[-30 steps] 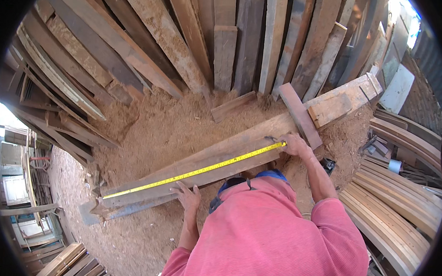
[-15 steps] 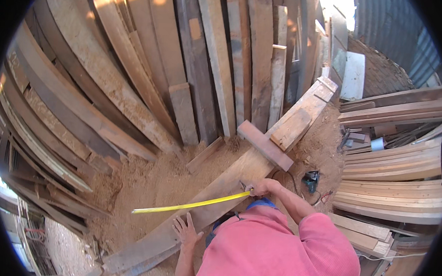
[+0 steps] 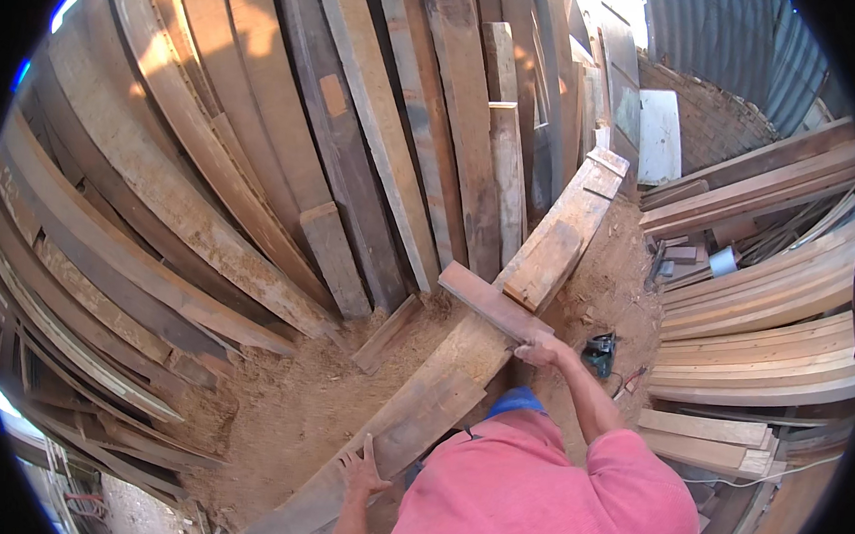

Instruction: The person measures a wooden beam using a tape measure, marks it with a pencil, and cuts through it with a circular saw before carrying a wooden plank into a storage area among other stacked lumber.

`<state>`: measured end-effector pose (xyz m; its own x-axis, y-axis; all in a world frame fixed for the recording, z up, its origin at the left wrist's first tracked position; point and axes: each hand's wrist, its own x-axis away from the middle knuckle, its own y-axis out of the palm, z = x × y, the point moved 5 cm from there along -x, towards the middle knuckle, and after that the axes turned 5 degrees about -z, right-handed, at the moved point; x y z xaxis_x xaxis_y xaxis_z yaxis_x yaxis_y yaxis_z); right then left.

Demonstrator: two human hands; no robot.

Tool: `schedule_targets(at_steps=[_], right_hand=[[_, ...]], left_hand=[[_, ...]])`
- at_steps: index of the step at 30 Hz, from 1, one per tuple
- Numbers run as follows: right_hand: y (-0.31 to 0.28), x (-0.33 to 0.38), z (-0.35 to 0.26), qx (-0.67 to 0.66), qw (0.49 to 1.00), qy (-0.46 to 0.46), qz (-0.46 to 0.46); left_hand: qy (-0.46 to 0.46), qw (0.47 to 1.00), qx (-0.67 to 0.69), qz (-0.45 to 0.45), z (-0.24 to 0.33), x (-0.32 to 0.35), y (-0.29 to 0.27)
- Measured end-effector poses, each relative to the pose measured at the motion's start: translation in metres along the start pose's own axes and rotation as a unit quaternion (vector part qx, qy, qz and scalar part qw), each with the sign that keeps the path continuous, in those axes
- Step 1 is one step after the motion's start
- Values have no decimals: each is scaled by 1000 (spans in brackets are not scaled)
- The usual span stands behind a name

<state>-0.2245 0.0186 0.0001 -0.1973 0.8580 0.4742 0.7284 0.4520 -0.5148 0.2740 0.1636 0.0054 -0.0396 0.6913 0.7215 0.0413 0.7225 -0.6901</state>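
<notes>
My left hand [image 3: 365,472], fingers spread, rests on a long grey-brown plank [image 3: 421,421] that runs diagonally up to the right. My right hand [image 3: 540,351] is curled closed beside the near end of a short reddish-brown board [image 3: 495,302]. Something small and dark shows at its fingertips, too small to name. That short board lies crosswise over the pale upper stretch of the diagonal timber. Past it, a thick, rough wooden beam [image 3: 564,237] continues away. The yellow tape measure is out of sight now.
Tall planks [image 3: 357,140] lean in a row along the far and left sides. A dark power tool [image 3: 598,355] sits on the sawdust-covered ground [image 3: 287,423] to my right. Stacked boards [image 3: 757,363] fill the right side, near a pale roll [image 3: 723,262] and a white panel [image 3: 659,136].
The extended yellow tape has gone from view. My right hand has moved forward and right, toward the short board. My left hand stays spread on the plank, and the view has shifted slightly.
</notes>
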Motion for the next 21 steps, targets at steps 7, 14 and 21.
schedule_targets(at_steps=[7,14,21], right_hand=[[-126,-33,-4,50,975,158,145],[-228,-88,70,-55,933,222,276],[-308,-151,139,-113,888,249,368]], left_hand=[[23,999,21,-29,68,-14,-16],[-28,998,48,-28,133,-40,-22],[-93,991,30,-96,132,-58,7]])
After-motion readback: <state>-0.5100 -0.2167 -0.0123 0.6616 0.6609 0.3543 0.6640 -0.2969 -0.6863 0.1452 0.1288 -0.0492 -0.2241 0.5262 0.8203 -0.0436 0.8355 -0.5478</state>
